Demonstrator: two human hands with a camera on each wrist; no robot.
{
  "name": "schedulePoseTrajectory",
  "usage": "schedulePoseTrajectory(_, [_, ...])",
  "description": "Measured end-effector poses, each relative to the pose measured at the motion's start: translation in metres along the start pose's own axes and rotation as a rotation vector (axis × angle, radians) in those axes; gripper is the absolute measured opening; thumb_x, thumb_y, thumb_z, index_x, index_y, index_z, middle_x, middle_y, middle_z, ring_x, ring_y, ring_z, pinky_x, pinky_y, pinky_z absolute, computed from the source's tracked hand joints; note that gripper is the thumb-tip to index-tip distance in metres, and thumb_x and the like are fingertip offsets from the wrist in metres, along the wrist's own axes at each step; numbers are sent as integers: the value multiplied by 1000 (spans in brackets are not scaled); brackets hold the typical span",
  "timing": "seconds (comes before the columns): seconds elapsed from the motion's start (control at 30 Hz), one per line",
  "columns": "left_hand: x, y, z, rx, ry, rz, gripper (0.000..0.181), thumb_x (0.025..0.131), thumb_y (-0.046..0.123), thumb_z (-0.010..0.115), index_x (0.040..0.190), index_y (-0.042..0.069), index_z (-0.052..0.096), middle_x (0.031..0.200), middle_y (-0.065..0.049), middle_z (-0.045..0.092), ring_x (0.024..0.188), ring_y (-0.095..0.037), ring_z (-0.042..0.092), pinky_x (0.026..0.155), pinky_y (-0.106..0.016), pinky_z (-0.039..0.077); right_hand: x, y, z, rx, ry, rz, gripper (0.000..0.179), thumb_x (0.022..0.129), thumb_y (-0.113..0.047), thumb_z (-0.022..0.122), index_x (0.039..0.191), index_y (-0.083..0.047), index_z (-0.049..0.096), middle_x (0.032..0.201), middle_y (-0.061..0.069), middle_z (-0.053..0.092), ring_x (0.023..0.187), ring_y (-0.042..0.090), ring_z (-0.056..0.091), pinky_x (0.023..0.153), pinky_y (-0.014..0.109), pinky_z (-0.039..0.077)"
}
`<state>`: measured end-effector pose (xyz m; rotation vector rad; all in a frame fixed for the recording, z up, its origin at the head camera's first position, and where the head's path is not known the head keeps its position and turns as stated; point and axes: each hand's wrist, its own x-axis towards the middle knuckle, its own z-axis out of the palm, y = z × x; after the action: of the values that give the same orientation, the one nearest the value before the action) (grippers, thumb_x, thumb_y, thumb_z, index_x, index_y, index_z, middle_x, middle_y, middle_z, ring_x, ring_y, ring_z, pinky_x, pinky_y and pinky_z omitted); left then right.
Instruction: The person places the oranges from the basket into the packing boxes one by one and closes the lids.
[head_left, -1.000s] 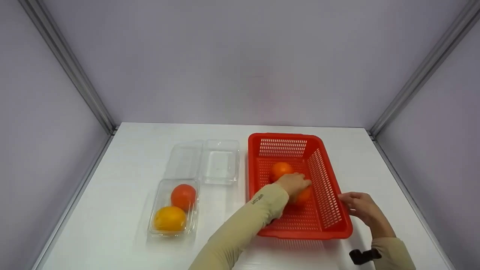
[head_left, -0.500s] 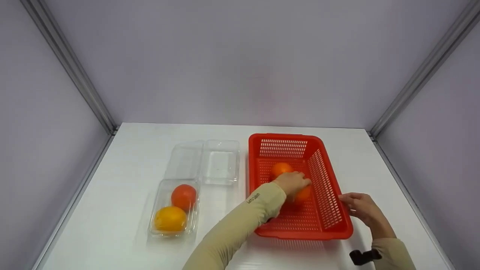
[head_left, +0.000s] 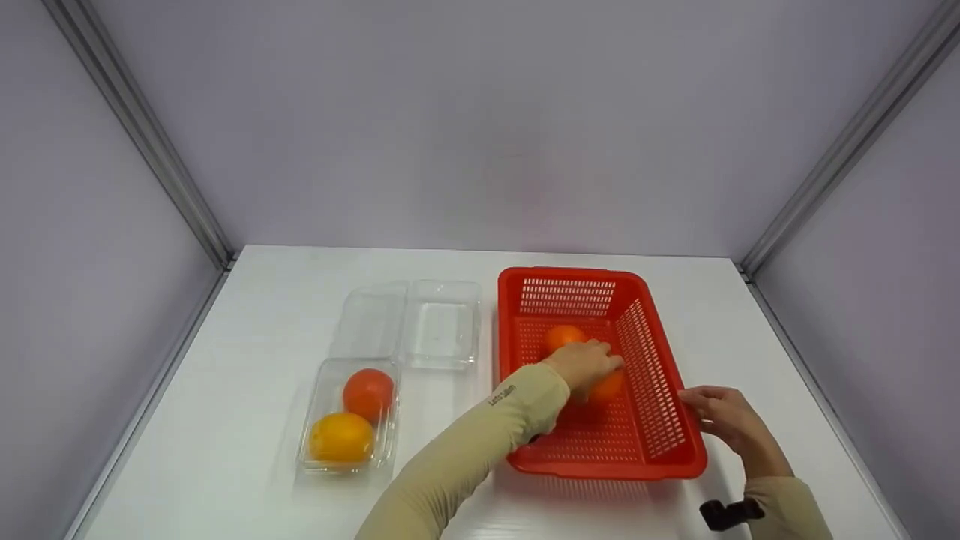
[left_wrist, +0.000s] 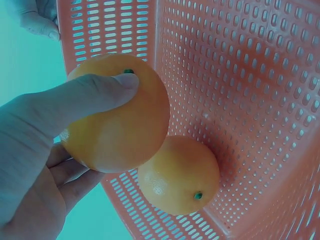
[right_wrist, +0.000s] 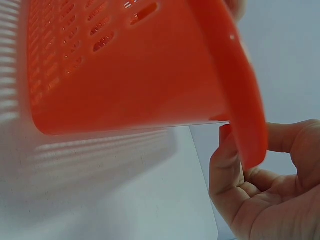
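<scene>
My left hand (head_left: 583, 367) reaches into the red plastic basket (head_left: 679, 420) and grips an orange (left_wrist: 120, 120). In the left wrist view the thumb presses beside its green stem spot, with the fingers curled behind it. A second orange (head_left: 564, 337) lies just beyond in the basket, showing below the held one in the left wrist view (left_wrist: 180, 175). With my right hand (head_left: 726, 416) I pinch the basket's right rim near the front corner. The right wrist view shows the thumb and fingers on either side of that rim (right_wrist: 245, 110).
Left of the basket, a clear plastic box (head_left: 315, 405) holds a red-orange round fruit (head_left: 368, 394) and a yellow-orange fruit (head_left: 342, 438). Behind it sits another clear box (head_left: 441, 330), its lid (head_left: 369, 322) folded out leftward. Pale walls (head_left: 480, 127) enclose the white table (head_left: 270, 300).
My left forearm has shifted slightly to the left, while the left hand stays on the orange. The right hand and the basket look almost unmoved.
</scene>
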<state>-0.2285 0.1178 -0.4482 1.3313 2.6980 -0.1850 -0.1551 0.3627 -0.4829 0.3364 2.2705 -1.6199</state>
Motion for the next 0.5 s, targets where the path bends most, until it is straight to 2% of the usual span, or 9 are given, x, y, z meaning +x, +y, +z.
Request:
schedulePoseTrajectory(0.13, [0,0,-1,5,-3,5,73,75,24,82,139,25,47,136,0,54,125,-15,53,100,-25,49,0,0,0,5,4,8,31,96,-25,57,108,3,63,82,-9,67,76,4,62,71,23,56])
schedulePoseTrajectory(0.37, [-2,0,-6,-6,-25,1,75,78,25,80,142,27,42,141,1,51,130,-15,50,106,-26,46,0,-1,0,-14,12,7,39,96,-27,57,115,7,60,86,-8,68,78,4,63,73,23,57])
schedulePoseTrajectory(0.5, [-4,-3,-8,-9,-25,-4,75,78,26,79,144,28,41,141,2,51,130,-14,50,105,-27,47,0,-2,1,-23,20,9,42,96,-27,57,116,9,59,85,-7,68,78,5,63,73,23,57])
